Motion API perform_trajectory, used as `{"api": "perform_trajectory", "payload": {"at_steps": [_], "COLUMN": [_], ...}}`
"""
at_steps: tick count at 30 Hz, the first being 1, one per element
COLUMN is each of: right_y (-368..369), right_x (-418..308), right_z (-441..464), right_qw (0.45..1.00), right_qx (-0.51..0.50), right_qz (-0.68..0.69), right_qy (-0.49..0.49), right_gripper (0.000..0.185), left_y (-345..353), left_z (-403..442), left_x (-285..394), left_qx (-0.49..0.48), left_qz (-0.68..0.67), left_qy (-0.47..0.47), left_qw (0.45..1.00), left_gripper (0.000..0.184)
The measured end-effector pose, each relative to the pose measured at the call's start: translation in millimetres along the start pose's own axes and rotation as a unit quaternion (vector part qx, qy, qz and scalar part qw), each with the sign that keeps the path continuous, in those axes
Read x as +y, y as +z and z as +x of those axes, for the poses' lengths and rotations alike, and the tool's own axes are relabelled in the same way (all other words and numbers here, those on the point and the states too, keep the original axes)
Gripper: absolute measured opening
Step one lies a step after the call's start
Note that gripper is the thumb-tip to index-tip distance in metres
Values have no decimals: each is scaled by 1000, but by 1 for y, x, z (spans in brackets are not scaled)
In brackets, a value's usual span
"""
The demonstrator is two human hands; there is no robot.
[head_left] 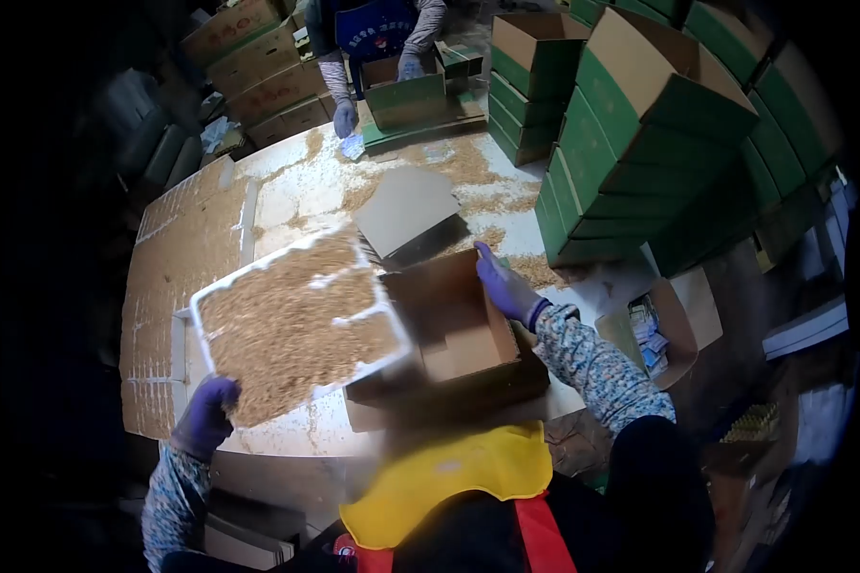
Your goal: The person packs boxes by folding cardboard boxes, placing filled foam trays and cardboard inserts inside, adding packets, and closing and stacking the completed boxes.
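Note:
My left hand, in a purple glove, grips the near left corner of a white-rimmed tray. The tray is tilted and slightly blurred, and a brown, crumbly material fills it. Its right end overlaps the left side of an open cardboard box. Pale patches show on the box's bottom. My right hand, also in a purple glove, is closed over the box's right wall near the far corner. Behind the box lies a grey cardboard piece.
More brown-filled trays cover the table's left side. Stacked green boxes stand at the right. Across the table, a person in gloves handles another green box. An open carton with small packets sits at the right edge.

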State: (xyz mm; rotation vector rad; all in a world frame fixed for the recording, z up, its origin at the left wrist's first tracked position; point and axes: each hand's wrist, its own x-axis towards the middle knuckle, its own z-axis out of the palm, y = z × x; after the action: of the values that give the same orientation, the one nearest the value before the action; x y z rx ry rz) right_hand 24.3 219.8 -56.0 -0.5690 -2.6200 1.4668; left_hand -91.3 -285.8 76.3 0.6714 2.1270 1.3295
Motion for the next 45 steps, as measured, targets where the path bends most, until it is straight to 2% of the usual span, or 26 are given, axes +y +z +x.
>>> {"api": "perform_trajectory", "payload": {"at_steps": [1,3,6,9,11,12,15,16,18,23,24,25,26,27,28,29,30,31,32,34,35,37,39,40,42,45], "right_y": [0,-1,-8,6,9,1,-2,9,7,-19,-21,-7,1,-1,-23,-45,-69,-103,-131,-173,-175,-168,-150,-161,-183,-194], "right_x": [0,3,-4,60,79,56,7,10,2,-26,-28,-6,23,59,70,83,127,172,190,235,287,317,379,352,298,284], "right_z": [2,7,1,22,21,5,-24,-24,-30,-37,-38,-38,-29,-31,-55,-80,-98,-117,-146,-171,-182,-183,-185,-185,-187,-196], "right_qw": [1000,999,995,972,977,975,997,996,991,998,999,992,991,982,971,954,928,866,739,806,794,847,895,891,864,869], "right_qx": [3,5,-3,-3,13,15,67,88,112,61,32,87,109,148,223,295,349,489,476,476,389,351,387,300,139,78], "right_qz": [5,3,56,231,212,221,33,15,31,9,20,84,76,104,80,58,47,-8,-429,-236,-417,-334,-134,-241,-356,-348], "right_qy": [-4,39,80,54,-14,-9,-3,-19,-71,-1,10,-46,-23,-52,-33,-9,120,104,209,262,211,217,175,241,327,344], "right_gripper": [55,55,53,53,52,52,48,48,47,50,50,48,48,46,44,43,36,34,32,37,38,39,38,39,42,51], "left_y": [10,67,127,158,192,198,217,212,220,188,177,161,155,155,145,161,146,156,173,172,178,182,166,163,142,95], "left_z": [16,55,87,111,108,107,91,92,104,184,225,272,328,382,448,472,519,529,505,497,485,457,449,436,411,363], "left_x": [12,83,121,43,57,24,-2,-9,7,71,101,86,78,46,-55,-58,-146,-198,-159,-170,-163,-134,-124,-102,-68,-58], "left_qx": [3,-70,-198,-166,-33,-61,14,-14,-74,-295,-223,-151,-133,-126,-58,-110,-158,-121,-84,-119,-121,-188,-135,-88,18,86], "left_qz": [-119,-197,43,-32,-281,-216,129,353,468,595,384,305,355,336,451,508,548,585,580,536,540,614,605,594,493,300], "left_qy": [-106,-147,-137,-128,-300,-204,-194,-173,-212,15,-148,-68,29,-40,230,71,131,57,39,179,173,88,127,169,229,143], "left_qw": [987,967,970,977,911,953,972,919,855,748,883,938,925,933,860,852,811,800,810,816,815,762,774,782,839,939], "left_gripper": [20,23,23,19,16,18,24,37,48,43,40,37,45,66,94,111,117,112,91,63,63,42,38,33,30,32]}}
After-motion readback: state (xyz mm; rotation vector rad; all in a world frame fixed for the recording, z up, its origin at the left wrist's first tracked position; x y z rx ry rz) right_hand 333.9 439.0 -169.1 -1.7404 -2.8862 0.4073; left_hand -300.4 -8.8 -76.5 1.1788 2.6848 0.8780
